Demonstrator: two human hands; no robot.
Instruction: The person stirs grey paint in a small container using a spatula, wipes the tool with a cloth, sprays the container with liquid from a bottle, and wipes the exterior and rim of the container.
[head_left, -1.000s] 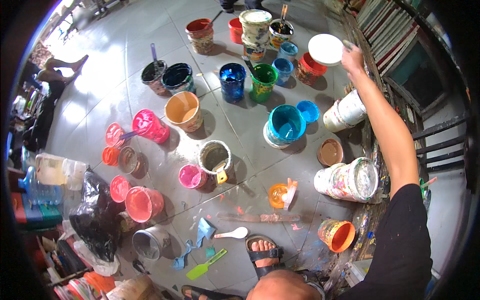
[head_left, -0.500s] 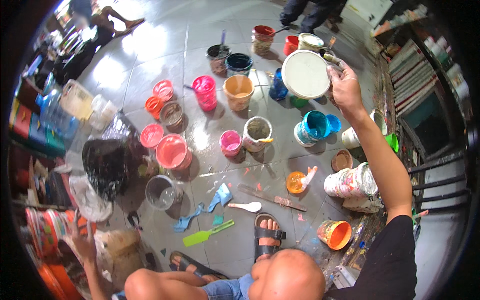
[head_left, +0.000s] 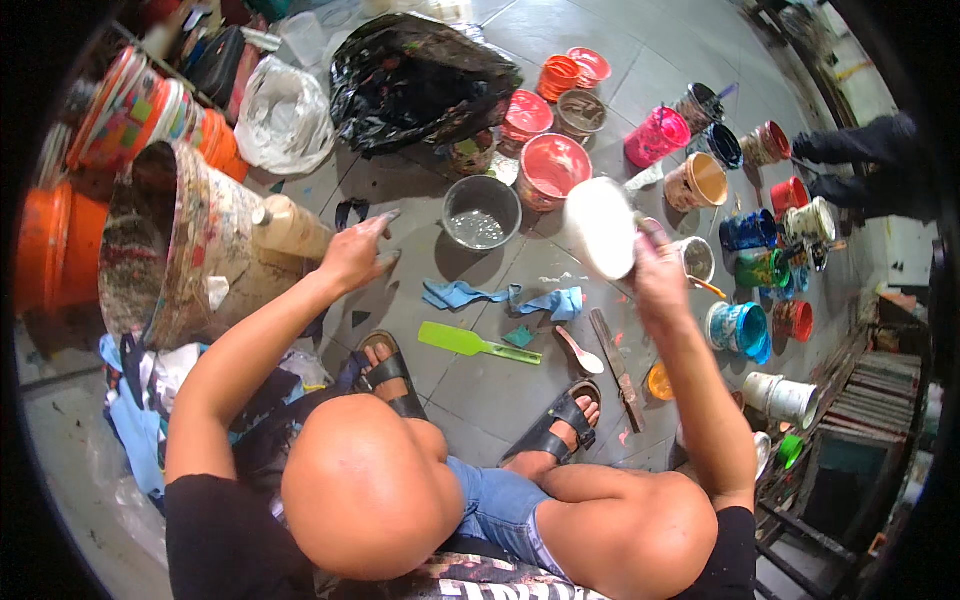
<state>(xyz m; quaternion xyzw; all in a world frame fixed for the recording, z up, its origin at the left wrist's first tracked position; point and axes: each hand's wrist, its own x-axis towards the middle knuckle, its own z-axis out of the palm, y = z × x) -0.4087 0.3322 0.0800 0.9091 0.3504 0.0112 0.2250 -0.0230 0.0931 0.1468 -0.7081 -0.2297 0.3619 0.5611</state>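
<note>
My right hand (head_left: pixel 660 275) grips a round white lid (head_left: pixel 600 228) by its edge, above the floor; motion smears both a little. Over the floor at the left, my left hand (head_left: pixel 362 250) is empty, its fingers apart. Nearest to it stands a see-through grey tub (head_left: pixel 482 214), with a little clear stuff at its bottom. Behind that tub is a bucket of coral-pink paint (head_left: pixel 553 172). A pot with a brush-like stick (head_left: pixel 697 258) is partly hidden behind my right hand. Before my feet lie a lime-green spatula (head_left: pixel 455 338), blue cloth scraps (head_left: pixel 550 300) and a white spoon (head_left: pixel 585 358).
Several paint pots, among them a magenta one (head_left: pixel 657 137) and a peach one (head_left: pixel 695 182), crowd the right. A black plastic bag (head_left: pixel 400 80) lies far left, near a paint-crusted bucket (head_left: pixel 205 240). A flat wooden stick (head_left: pixel 618 370) rests by my foot. Another person's dark-clad legs (head_left: pixel 860 165) are at far right.
My view has swung left. My right hand has brought the white lid from the far right toward the tubs. My left hand has come in from the left edge over the floor.
</note>
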